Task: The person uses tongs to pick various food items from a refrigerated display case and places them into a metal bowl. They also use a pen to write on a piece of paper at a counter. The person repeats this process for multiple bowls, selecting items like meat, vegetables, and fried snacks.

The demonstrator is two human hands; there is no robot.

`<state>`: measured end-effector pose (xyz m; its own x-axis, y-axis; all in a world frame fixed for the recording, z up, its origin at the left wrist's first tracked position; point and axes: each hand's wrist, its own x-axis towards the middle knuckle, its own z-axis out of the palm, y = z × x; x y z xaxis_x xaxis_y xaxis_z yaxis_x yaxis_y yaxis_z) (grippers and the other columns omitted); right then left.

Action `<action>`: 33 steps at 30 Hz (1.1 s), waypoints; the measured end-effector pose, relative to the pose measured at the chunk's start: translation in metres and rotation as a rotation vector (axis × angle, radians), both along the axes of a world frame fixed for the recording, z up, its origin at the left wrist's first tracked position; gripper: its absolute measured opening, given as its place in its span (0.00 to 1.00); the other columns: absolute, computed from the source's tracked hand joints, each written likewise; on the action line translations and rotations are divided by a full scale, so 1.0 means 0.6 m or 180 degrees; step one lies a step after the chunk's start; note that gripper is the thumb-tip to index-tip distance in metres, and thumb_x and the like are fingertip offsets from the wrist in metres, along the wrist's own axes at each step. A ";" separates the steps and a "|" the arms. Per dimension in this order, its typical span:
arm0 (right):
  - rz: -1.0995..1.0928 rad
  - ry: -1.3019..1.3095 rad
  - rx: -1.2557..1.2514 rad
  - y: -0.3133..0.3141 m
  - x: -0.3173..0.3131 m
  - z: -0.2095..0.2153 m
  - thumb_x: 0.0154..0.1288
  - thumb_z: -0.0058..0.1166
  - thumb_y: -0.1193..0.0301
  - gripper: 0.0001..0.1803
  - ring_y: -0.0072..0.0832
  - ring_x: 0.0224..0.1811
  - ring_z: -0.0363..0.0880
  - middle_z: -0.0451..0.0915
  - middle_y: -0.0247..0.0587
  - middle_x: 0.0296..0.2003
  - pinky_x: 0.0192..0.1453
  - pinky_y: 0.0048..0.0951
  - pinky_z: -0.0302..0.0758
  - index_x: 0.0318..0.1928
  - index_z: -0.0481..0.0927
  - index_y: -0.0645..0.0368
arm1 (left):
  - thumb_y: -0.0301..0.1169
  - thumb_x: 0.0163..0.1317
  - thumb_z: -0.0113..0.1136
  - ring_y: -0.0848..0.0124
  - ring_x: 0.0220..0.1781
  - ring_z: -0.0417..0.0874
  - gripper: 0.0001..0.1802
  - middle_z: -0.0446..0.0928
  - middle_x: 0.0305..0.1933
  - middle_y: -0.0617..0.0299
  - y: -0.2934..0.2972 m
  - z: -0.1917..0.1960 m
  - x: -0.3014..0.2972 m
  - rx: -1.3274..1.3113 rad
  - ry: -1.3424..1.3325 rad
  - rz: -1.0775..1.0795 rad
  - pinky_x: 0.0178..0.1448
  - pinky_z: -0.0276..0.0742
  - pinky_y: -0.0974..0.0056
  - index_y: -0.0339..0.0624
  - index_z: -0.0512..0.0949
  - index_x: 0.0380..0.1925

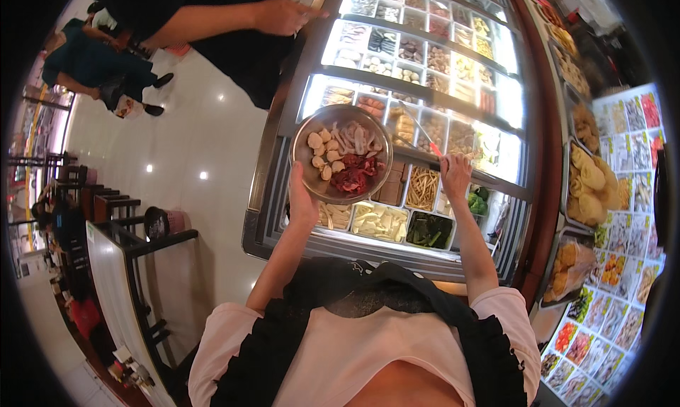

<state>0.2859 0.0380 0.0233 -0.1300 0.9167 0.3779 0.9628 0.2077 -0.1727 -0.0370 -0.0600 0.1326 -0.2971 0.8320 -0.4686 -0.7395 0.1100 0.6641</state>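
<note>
Metal bowl [301, 139]: held above the near left part of the display case [263, 209]. Contents: round yellowish pieces [326, 152], pale strips [358, 138] and dark red slices [358, 175]. From where I stand, I judge the bowl stiff, fairly light and slippery if wet; its load looks soft and loose, liable to spill when tipped. Advised hold: rim at the side, palm supporting beneath. Left hand [304, 200]: closed on the bowl's near-left side. Right hand [455, 175]: at the dark cover edge [496, 183], beside a red-ended utensil [433, 148]; whether its fingers grip, I cannot tell. Farther off, a co-worker's hand [283, 16] points across the case's far-left edge.
</note>
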 end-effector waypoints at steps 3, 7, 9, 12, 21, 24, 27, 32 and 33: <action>0.0020 0.0186 0.0135 -0.043 0.003 -0.017 0.58 0.44 0.60 0.11 0.36 0.35 0.65 0.67 0.38 0.29 0.39 0.37 0.60 0.29 0.71 0.53 | 0.46 0.61 0.37 0.65 0.59 0.60 0.28 0.59 0.58 0.58 -0.012 -0.009 -0.004 0.0113 -0.0069 -0.0127 0.61 0.56 0.60 0.39 0.56 0.55; 0.0111 0.0325 0.0390 -0.061 -0.011 -0.013 0.57 0.43 0.63 0.10 0.38 0.42 0.64 0.67 0.41 0.34 0.49 0.40 0.58 0.32 0.70 0.55 | 0.46 0.61 0.37 0.65 0.60 0.60 0.28 0.58 0.59 0.59 -0.035 -0.021 -0.011 0.0113 -0.0043 -0.0267 0.62 0.56 0.60 0.40 0.56 0.56; -0.0006 0.0252 0.0320 -0.065 -0.009 -0.014 0.57 0.41 0.62 0.13 0.39 0.49 0.62 0.67 0.42 0.40 0.55 0.41 0.54 0.38 0.70 0.56 | 0.46 0.61 0.37 0.65 0.59 0.60 0.28 0.58 0.58 0.58 -0.042 -0.023 -0.009 0.0048 0.0109 -0.0352 0.61 0.56 0.61 0.40 0.55 0.56; -0.0107 0.0117 0.0377 -0.065 -0.004 -0.019 0.59 0.38 0.59 0.17 0.41 0.54 0.59 0.66 0.43 0.46 0.58 0.42 0.52 0.43 0.69 0.56 | 0.45 0.61 0.38 0.65 0.58 0.62 0.27 0.58 0.58 0.56 -0.042 0.000 0.004 -0.0128 0.0104 -0.0388 0.61 0.58 0.61 0.39 0.55 0.56; -0.0075 0.0024 0.0466 0.011 0.001 -0.031 0.61 0.36 0.59 0.18 0.41 0.58 0.55 0.63 0.43 0.51 0.61 0.44 0.47 0.47 0.68 0.54 | 0.44 0.62 0.37 0.68 0.58 0.62 0.26 0.59 0.57 0.58 -0.041 0.001 0.014 -0.0277 0.0185 -0.0376 0.60 0.58 0.64 0.38 0.56 0.54; -0.0077 -0.0010 0.0496 0.073 0.013 -0.058 0.61 0.36 0.59 0.18 0.40 0.59 0.53 0.62 0.43 0.53 0.62 0.44 0.47 0.48 0.68 0.52 | 0.44 0.62 0.37 0.68 0.58 0.62 0.26 0.61 0.56 0.59 -0.054 0.013 0.016 -0.0297 0.0132 -0.0255 0.61 0.58 0.65 0.38 0.57 0.54; -0.0178 -0.0348 0.0431 0.128 0.007 -0.059 0.61 0.37 0.60 0.19 0.39 0.60 0.53 0.61 0.42 0.54 0.62 0.43 0.46 0.50 0.67 0.51 | 0.46 0.62 0.36 0.66 0.59 0.61 0.27 0.60 0.58 0.59 -0.077 0.018 0.009 -0.0117 0.0139 -0.0174 0.62 0.56 0.63 0.38 0.57 0.55; -0.0200 -0.0250 0.0333 0.190 0.029 -0.071 0.57 0.42 0.59 0.22 0.40 0.58 0.56 0.62 0.46 0.53 0.60 0.42 0.51 0.51 0.67 0.54 | 0.47 0.62 0.35 0.66 0.58 0.62 0.28 0.60 0.58 0.58 -0.127 0.011 -0.030 -0.0280 0.0358 0.0474 0.62 0.55 0.62 0.37 0.57 0.55; -0.0101 -0.0257 0.0482 0.201 0.031 -0.071 0.57 0.43 0.60 0.22 0.41 0.58 0.56 0.63 0.47 0.52 0.59 0.42 0.52 0.51 0.66 0.56 | 0.47 0.62 0.35 0.66 0.58 0.62 0.28 0.61 0.57 0.57 -0.139 0.011 -0.048 -0.0223 0.0384 0.0494 0.62 0.56 0.62 0.37 0.57 0.55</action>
